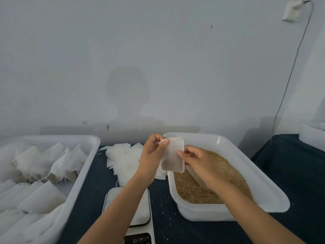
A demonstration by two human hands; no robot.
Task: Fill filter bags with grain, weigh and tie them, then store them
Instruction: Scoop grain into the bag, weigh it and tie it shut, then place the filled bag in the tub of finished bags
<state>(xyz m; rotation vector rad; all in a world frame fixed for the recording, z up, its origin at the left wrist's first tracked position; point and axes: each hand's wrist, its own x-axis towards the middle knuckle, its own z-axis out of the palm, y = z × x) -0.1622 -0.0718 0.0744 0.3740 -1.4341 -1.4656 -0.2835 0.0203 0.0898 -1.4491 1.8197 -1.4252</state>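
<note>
At the left edge of the frame a white tray [91, 147] runs out of view, holding filled filter bags [52, 166], some with strings trailing. Its right rim lies near the scale [129, 206] at lower centre, with a narrow strip of dark blue tabletop [89, 196] between them. Above the scale, a loose pile of empty filter bags [123, 157] lies flat in the gap between the two trays. The left hand [151, 155] pinches the upper left corner of a single filter bag [173, 155], thumb and fingers [165, 142] clamped on it, holding it in the air just over the left rim of the grain tray [228, 147]. The right hand [197, 159] pinches the bag's right edge, its fingers curled on it. The grain [219, 175] fills the tray bed right of centre. A few stray grains dot the tabletop near the scale. Right of that tray the tabletop is bare up to a white container [313, 138] at the right edge. Behind stands a pale wall [158, 59], with a cable [290, 76] hanging from a plug [292, 10] in the upper right.
</note>
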